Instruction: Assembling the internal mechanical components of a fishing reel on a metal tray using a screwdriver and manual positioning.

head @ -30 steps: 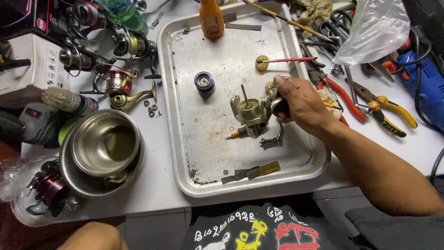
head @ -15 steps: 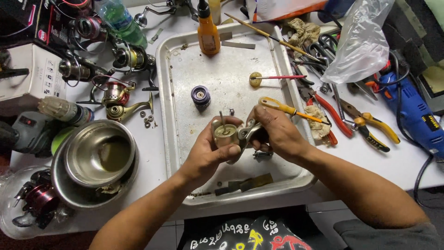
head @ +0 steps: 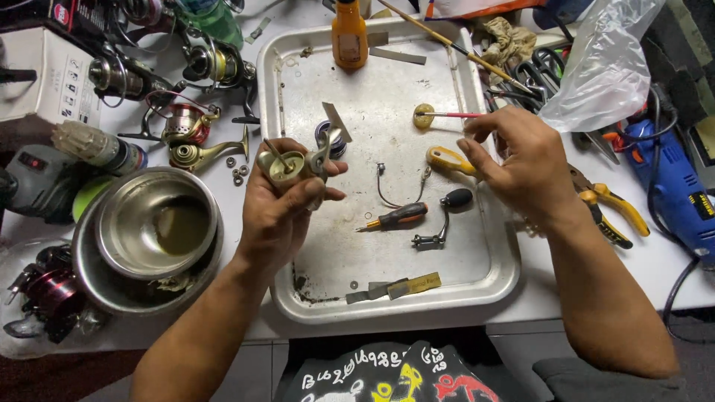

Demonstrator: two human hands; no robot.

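Observation:
My left hand (head: pixel 279 219) is shut on a brass-coloured fishing reel body (head: pixel 287 165), held above the left part of a metal tray (head: pixel 387 313). A blue spool (head: pixel 326 135) shows just behind the reel. My right hand (head: pixel 521 160) hovers over the tray's right side with fingers curled. Whether it pinches something small is unclear. A yellow-handled tool (head: pixel 447 158) lies right beside its fingertips. Between the hands lie a wire bail (head: pixel 398 190), a small orange-and-black screwdriver (head: pixel 391 217) and a crank handle with a black knob (head: pixel 447 216).
Nested steel bowls (head: pixel 156 231) sit left of the tray, with several reels (head: pixel 186 126) behind them. An orange bottle (head: pixel 348 30) stands at the tray's far end. Yellow-handled pliers (head: pixel 611 205), a blue drill (head: pixel 674 186) and a plastic bag (head: pixel 603 67) crowd the right.
Both hands held the reel together over the tray's middle. Now my left hand alone holds it, further left, and my right hand has drawn away to the right.

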